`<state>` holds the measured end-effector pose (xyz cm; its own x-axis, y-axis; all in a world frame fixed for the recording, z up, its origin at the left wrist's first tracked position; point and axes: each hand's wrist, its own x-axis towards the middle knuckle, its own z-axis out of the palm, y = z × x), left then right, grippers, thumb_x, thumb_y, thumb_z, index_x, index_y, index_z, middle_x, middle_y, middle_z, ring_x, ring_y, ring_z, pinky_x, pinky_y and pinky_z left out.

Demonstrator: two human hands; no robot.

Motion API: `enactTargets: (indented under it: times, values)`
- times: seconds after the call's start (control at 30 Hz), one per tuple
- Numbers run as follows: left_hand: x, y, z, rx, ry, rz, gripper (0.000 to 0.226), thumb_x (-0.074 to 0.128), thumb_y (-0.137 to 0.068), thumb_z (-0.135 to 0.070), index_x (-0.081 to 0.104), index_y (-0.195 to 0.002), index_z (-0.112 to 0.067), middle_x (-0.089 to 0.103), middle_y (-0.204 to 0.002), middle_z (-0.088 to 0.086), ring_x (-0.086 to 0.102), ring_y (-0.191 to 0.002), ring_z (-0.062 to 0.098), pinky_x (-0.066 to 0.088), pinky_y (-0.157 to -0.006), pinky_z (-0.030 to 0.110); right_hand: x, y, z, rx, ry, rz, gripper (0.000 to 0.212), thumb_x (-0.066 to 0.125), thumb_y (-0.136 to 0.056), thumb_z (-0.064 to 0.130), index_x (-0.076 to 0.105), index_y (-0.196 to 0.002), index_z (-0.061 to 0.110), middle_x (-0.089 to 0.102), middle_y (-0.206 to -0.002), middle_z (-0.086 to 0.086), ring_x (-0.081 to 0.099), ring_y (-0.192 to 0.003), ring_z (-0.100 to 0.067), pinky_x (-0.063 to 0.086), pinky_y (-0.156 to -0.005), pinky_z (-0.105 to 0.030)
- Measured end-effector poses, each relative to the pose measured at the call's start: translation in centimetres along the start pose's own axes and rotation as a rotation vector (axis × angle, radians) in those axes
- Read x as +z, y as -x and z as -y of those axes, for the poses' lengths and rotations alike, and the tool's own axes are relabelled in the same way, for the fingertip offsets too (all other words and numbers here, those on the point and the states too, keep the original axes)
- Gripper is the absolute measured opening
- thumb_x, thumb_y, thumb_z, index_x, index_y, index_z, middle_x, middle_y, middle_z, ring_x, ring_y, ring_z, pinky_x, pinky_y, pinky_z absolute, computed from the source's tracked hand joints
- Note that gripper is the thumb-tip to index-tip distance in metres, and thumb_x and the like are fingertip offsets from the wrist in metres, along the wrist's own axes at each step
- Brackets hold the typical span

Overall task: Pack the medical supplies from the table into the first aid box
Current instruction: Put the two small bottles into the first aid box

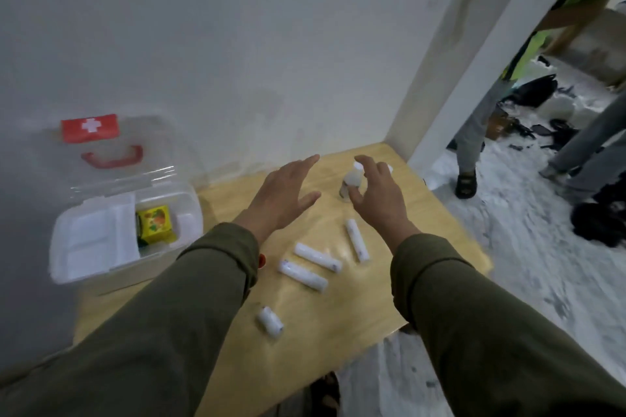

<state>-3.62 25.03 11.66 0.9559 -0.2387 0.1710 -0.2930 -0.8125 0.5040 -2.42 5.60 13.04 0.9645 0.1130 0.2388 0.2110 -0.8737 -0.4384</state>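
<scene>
A clear plastic first aid box stands open at the left of the wooden table, its lid with red cross label and red handle leaning on the wall. Inside it are a white tray and a yellow packet. Several white bandage rolls lie on the table between my arms. A small white bottle stands at the far side. My right hand hovers at the bottle with fingers spread around it, not closed. My left hand is flat and open above the table, holding nothing.
A white wall runs behind the table, and a white pillar stands at its far right corner. To the right, people's legs and dark items lie on a pale floor. A small red object peeks out by my left sleeve.
</scene>
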Motion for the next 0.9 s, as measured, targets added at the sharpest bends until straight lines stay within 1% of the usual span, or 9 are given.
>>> enactTargets:
  times: [0.1,0.23,0.33,0.43,0.5,0.57,0.7,0.8,0.9]
  values:
    - [2.9,-2.5,-1.9,0.011,0.058,-0.003,0.066,0.055,-0.092,-0.032,0.02,-0.148,-0.027,0.039,-0.148,0.002,0.037,-0.135,0.021,0.033,-0.109,0.04,-0.8,-0.3,-3.9,0.032,0.036,-0.026,0.05,0.058,-0.084,0.019,0.041,-0.131,0.022,0.046,-0.117,-0.011,0.055,-0.074,-0.029,0.044,-0.057,-0.033]
    - [6.4,-5.3,-3.7,-0.055,0.17,-0.048,0.061,0.055,-0.09,-0.023,0.028,-0.144,-0.028,0.039,-0.147,0.001,0.037,-0.133,0.02,0.031,-0.107,0.034,-0.9,-1.4,-8.1,0.062,0.024,-0.034,0.048,0.059,-0.083,0.016,0.043,-0.127,0.02,0.042,-0.119,-0.012,0.054,-0.079,-0.03,0.043,-0.058,-0.031]
    - [8.8,-7.0,-4.2,-0.086,0.212,-0.07,0.059,0.055,-0.09,-0.02,0.031,-0.142,-0.029,0.039,-0.146,0.0,0.038,-0.132,0.02,0.032,-0.105,0.032,-0.3,-2.7,-10.5,0.051,-0.01,-0.008,0.048,0.058,-0.08,0.014,0.045,-0.125,0.02,0.041,-0.119,-0.012,0.054,-0.079,-0.03,0.047,-0.059,-0.033]
    - [10.8,-8.3,-4.3,-0.113,0.244,-0.086,0.055,0.054,-0.09,-0.019,0.032,-0.14,-0.03,0.04,-0.144,0.0,0.04,-0.129,0.017,0.034,-0.099,0.027,0.6,-4.2,-12.2,0.026,-0.048,0.04,0.046,0.058,-0.08,0.013,0.047,-0.124,0.018,0.043,-0.118,-0.013,0.054,-0.075,-0.031,0.044,-0.056,-0.031]
    - [11.9,-9.1,-4.2,-0.143,0.255,-0.084,0.053,0.052,-0.091,-0.019,0.034,-0.139,-0.03,0.04,-0.143,-0.001,0.04,-0.128,0.015,0.031,-0.096,0.023,1.3,-4.9,-13.2,-0.02,-0.062,0.065,0.043,0.06,-0.08,0.012,0.05,-0.122,0.015,0.046,-0.116,-0.014,0.055,-0.074,-0.032,0.041,-0.056,-0.03]
    - [12.6,-9.5,-3.9,-0.171,0.256,-0.084,0.048,0.05,-0.091,-0.017,0.036,-0.136,-0.03,0.042,-0.141,-0.001,0.043,-0.125,0.017,0.032,-0.093,0.023,1.9,-5.2,-13.7,-0.068,-0.088,0.078,0.04,0.06,-0.08,0.011,0.052,-0.119,0.014,0.05,-0.115,-0.014,0.056,-0.076,-0.033,0.041,-0.057,-0.029]
    - [13.2,-10.4,-3.8,-0.178,0.251,-0.116,0.036,0.045,-0.095,-0.019,0.038,-0.13,-0.027,0.05,-0.132,0.001,0.052,-0.111,0.02,0.037,-0.083,0.028,2.6,-6.3,-14.2,-0.09,-0.158,0.088,0.034,0.057,-0.083,0.012,0.051,-0.117,0.012,0.054,-0.115,-0.011,0.057,-0.085,-0.03,0.042,-0.062,-0.03]
    - [13.3,-11.0,-4.3,-0.188,0.29,-0.137,0.032,0.044,-0.097,-0.018,0.039,-0.128,-0.024,0.052,-0.129,0.001,0.053,-0.105,0.018,0.037,-0.08,0.026,2.8,-7.0,-14.4,-0.124,-0.197,0.103,0.028,0.056,-0.086,0.012,0.05,-0.113,0.011,0.057,-0.101,-0.008,0.053,-0.083,-0.023,0.036,-0.065,-0.027]
    - [13.5,-11.4,-4.4,-0.208,0.322,-0.154,0.029,0.044,-0.097,-0.019,0.041,-0.126,-0.022,0.055,-0.127,0.002,0.054,-0.107,0.018,0.04,-0.081,0.027,2.8,-7.4,-14.6,-0.139,-0.23,0.104,0.023,0.054,-0.087,0.011,0.05,-0.11,0.01,0.049,-0.087,0.003,0.043,-0.072,-0.014,0.031,-0.061,-0.024]
